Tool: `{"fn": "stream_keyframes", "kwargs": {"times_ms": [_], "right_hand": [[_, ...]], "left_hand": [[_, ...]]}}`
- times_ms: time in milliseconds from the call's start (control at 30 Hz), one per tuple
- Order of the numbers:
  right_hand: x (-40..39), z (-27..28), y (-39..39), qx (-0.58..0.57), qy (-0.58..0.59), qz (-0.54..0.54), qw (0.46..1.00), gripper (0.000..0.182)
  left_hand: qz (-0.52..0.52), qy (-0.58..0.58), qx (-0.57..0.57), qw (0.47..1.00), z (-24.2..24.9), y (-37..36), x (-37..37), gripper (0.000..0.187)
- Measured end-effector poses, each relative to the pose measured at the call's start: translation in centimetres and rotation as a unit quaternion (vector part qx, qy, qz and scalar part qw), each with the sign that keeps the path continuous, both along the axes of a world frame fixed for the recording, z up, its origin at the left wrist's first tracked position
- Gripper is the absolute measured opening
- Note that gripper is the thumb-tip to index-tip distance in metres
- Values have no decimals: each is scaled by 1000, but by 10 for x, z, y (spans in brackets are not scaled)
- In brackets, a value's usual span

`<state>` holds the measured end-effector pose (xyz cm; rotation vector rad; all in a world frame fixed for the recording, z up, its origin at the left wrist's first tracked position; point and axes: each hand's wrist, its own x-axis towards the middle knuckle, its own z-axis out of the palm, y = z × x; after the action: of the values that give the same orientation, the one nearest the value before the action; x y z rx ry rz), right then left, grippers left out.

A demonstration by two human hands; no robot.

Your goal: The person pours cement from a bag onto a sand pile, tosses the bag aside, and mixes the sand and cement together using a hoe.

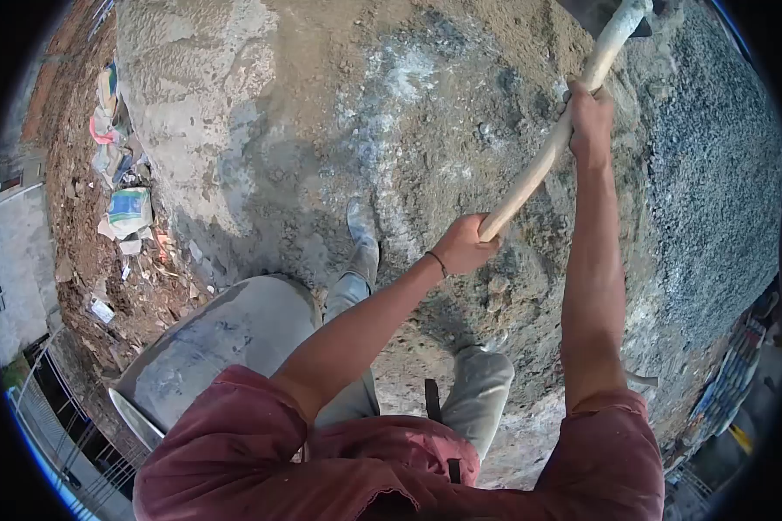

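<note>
A pale, slightly curved wooden handle (530, 180) of a hoe-like tool slants from the middle of the view to the top right. Dark metal (643, 29) shows by its far end, but most of the head is cut off or hard to make out. My left hand (469, 247) is closed round the near end of the handle. Farther up, my right hand (592, 120) wraps round the same handle with that arm stretched forward. Below the handle lies a spread of brown sandy soil (460, 165), streaked with whitish-grey powder (408, 74).
A large grey drum (243, 334) lies beside my left leg. Dark grey gravel (721, 182) is heaped on the right. Torn sacks (129, 211) and litter lie over reddish dirt at the left. My boot (362, 234) stands on the soil.
</note>
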<state>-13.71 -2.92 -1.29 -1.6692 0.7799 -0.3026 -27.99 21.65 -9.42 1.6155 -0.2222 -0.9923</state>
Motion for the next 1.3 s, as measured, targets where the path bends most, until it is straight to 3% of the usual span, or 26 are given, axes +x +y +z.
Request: {"fn": "stream_keyframes", "kwargs": {"times_ms": [33, 67, 100, 133, 167, 233, 267, 433, 533, 567, 600, 633, 700, 767, 900, 967, 1033, 1167, 1233, 1300], "right_hand": [[28, -41, 13, -1, 29, 32, 999, 22], [48, -90, 28, -2, 58, 62, 996, 23], [47, -226, 60, 5, 130, 135, 982, 26], [17, -287, 87, 29, 167, 199, 965, 29], [-21, -339, 124, -13, 300, 223, 927, 31], [-101, -378, 187, -34, 342, 208, 916, 44], [-110, -369, 201, 7, 329, 198, 923, 40], [-189, -278, 163, 212, 353, 116, 904, 20], [-264, -207, 152, 287, 370, 26, 883, 17], [-313, -226, 150, 330, 328, -8, 885, 14], [-321, -185, 156, 325, 356, -59, 874, 13], [-340, -179, 157, 332, 377, -98, 859, 14], [-388, -198, 161, 339, 345, -182, 856, 15], [-378, -181, 164, 309, 348, -194, 864, 17], [-325, -158, 168, 201, 338, -205, 896, 18], [-276, -147, 159, 184, 198, -276, 922, 24], [-189, -111, 151, 110, 150, -237, 954, 16], [5, -57, 151, 58, 45, -161, 984, 22], [109, -41, 160, 105, -100, -56, 988, 33], [219, -43, 174, 130, -183, 42, 974, 23]], "left_hand": [[7, 4, 0, 1000, -26, 4, 2, 14], [68, 128, -8, 989, -52, 9, -3, 9], [129, 255, -17, 958, -88, 20, -14, 4], [188, 331, -8, 925, -98, 30, -47, 5], [221, 370, 55, 901, -95, 40, -85, 7], [253, 408, 121, 869, -102, 83, -152, 11], [256, 437, 109, 855, -90, 107, -157, 12], [209, 455, 102, 860, -18, 75, -216, 11], [110, 421, 196, 879, 39, 84, -266, 9], [62, 408, 199, 889, 57, 97, -277, 7], [-20, 325, 221, 919, 67, 112, -289, 11], [-102, 239, 243, 935, 74, 125, -292, 16], [-146, 243, 284, 916, 83, 139, -275, 26], [-181, 239, 263, 917, 65, 158, -265, 29], [-264, 210, 221, 915, 34, 183, -206, 38], [-245, 129, 224, 934, 9, 184, -164, 42], [-228, 24, 175, 957, -18, 177, -108, 47], [-141, -97, 127, 977, -65, 145, 49, 43], [-112, -135, 125, 977, -84, 135, 154, 43], [-30, -205, 102, 973, -78, 146, 277, 47]]}}
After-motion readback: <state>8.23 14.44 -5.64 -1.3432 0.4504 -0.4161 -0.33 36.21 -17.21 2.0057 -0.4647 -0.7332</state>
